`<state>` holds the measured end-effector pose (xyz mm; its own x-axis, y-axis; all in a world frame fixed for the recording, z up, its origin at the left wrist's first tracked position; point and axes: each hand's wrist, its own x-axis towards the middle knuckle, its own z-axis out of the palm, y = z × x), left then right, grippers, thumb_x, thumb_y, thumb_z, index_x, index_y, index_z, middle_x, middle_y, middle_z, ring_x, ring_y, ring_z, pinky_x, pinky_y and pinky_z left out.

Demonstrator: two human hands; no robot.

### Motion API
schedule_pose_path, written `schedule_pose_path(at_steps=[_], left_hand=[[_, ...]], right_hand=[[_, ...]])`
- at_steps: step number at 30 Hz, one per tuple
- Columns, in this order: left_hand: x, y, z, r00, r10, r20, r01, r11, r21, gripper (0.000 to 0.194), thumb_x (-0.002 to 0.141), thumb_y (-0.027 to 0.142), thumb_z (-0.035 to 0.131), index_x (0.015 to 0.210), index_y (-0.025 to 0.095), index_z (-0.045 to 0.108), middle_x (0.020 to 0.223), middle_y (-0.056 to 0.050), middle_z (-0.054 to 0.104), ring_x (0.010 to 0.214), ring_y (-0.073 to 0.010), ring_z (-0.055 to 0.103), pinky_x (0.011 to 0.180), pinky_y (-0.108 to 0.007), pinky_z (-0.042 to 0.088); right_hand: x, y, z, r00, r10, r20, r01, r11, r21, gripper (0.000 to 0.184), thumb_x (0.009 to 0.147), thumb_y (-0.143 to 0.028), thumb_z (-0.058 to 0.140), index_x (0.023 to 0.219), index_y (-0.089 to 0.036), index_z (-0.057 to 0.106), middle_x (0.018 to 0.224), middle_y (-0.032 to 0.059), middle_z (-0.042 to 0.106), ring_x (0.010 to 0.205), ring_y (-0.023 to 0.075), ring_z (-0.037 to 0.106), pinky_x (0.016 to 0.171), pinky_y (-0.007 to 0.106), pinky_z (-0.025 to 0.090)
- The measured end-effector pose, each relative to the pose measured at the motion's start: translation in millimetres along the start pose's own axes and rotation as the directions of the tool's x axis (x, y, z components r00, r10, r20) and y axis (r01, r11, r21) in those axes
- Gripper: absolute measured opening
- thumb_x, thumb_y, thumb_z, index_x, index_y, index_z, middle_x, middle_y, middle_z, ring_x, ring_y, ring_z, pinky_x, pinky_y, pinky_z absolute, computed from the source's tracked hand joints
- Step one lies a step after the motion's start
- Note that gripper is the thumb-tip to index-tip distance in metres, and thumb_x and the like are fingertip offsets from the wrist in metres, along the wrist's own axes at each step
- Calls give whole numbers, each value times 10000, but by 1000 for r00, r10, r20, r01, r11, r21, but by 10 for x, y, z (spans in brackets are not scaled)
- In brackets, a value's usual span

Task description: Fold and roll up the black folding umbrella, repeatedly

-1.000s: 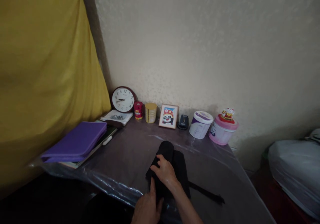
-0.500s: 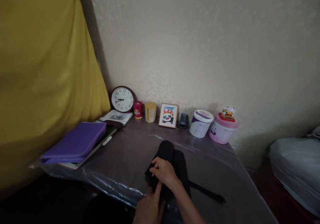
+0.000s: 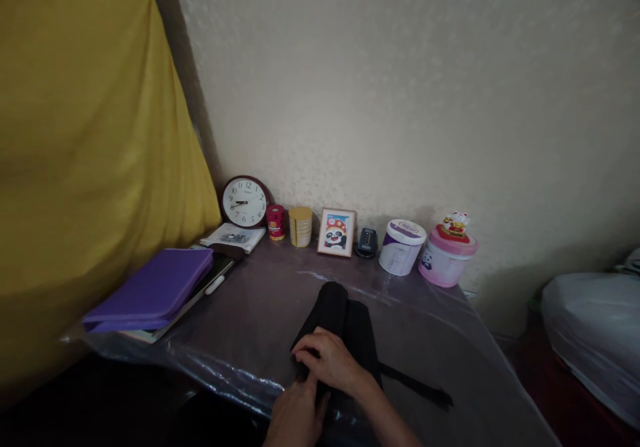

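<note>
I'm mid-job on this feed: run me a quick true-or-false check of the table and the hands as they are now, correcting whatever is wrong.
1. The left hand and right hand are both at the black fabric item. True.
2. The cat figurine sits on the white-and-purple tub. False: the figurine sits on the pink-lidded tub.
3. The panda picture frame stands between the yellow canister and the pink-lidded tub. True.
4. The purple folder lies at the right end of the table. False: the purple folder lies at the left end.
5. A black strap stretches out to the right of the fabric item. True.
</note>
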<state>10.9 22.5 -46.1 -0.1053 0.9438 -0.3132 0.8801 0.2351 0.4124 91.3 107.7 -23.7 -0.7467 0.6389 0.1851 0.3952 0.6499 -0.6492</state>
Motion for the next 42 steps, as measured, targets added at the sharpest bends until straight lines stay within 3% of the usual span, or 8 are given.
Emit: schedule_pose_path(at_steps=[5, 9, 13, 21, 26, 30, 35, 42], left_hand=[[16, -11, 22, 1000, -1, -15, 0, 1000, -13, 564, 857, 270, 354, 1385, 170, 186, 1055, -95, 644, 929, -206, 613, 750, -269, 419], [39, -33, 59, 1000, -3, -30, 1, 998, -58, 687, 847, 268, 379, 1404, 152, -7, 1043, -108, 652, 919, -204, 620, 754, -266, 416], [40, -23, 67, 999, -49, -7, 48, 998, -44, 687, 854, 274, 377, 1401, 132, -14, 1020, -130, 659, 918, -212, 624, 756, -276, 417], [64, -30, 86, 999, -49, -15, 48, 997, -66, 695, 849, 272, 389, 1397, 92, 1, 973, -133, 675, 889, -218, 632, 741, -279, 419], [56, -28, 83, 998, -58, -29, 57, 997, -56, 683, 857, 276, 381, 1399, 101, 5, 933, -130, 685, 870, -216, 637, 733, -279, 416], [40, 1, 59, 997, -76, 1, 76, 995, -60, 690, 856, 276, 384, 1398, 98, -5, 941, -132, 684, 876, -223, 636, 729, -285, 416], [52, -14, 101, 997, -73, -33, 72, 997, -34, 657, 860, 280, 361, 1398, 75, 44, 955, -152, 675, 889, -236, 634, 741, -300, 420], [47, -52, 128, 999, -42, -32, 39, 997, -68, 586, 866, 281, 338, 1374, 52, 156, 1025, -145, 652, 934, -210, 618, 746, -266, 416]], right_hand=[[-168, 149, -60, 976, -93, -197, 111, 991, 78, 226, 880, -258, 422, 942, -246, 639, 958, 22, 653, 951, 150, 548, 864, 303, 418], [-192, 387, -70, 963, -109, -246, 110, 994, -10, 243, 883, -282, 426, 1013, -247, 628, 1101, 45, 621, 1129, 182, 471, 969, 384, 368], [-37, 608, -80, 972, -141, -188, 118, 985, -125, 285, 895, -279, 391, 1087, -253, 601, 1176, 42, 591, 1195, 191, 423, 1032, 453, 268], [445, 1014, -173, 969, -147, -198, 93, 962, -258, 306, 907, -257, 351, 1084, -246, 601, 1174, 19, 597, 1201, 152, 414, 1048, 416, 215], [668, 1142, -296, 958, 3, -286, -110, 928, -357, 317, 907, -242, 351, 1145, -195, 555, 1227, 58, 558, 1205, 167, 418, 1035, 398, 239], [654, 1026, -298, 936, 7, -351, -152, 910, -386, 342, 905, -262, 370, 1184, -135, 523, 1294, 115, 488, 1257, 207, 345, 1049, 438, 190], [338, 673, -68, 981, -117, -156, 57, 938, -343, 309, 920, -303, 351, 1032, -212, 624, 1148, 31, 612, 1213, 149, 401, 1063, 387, 186], [-67, 104, 89, 986, -161, 51, 168, 971, -171, 330, 918, -282, 348, 879, -213, 668, 892, 14, 690, 993, 131, 568, 1049, 335, 241]])
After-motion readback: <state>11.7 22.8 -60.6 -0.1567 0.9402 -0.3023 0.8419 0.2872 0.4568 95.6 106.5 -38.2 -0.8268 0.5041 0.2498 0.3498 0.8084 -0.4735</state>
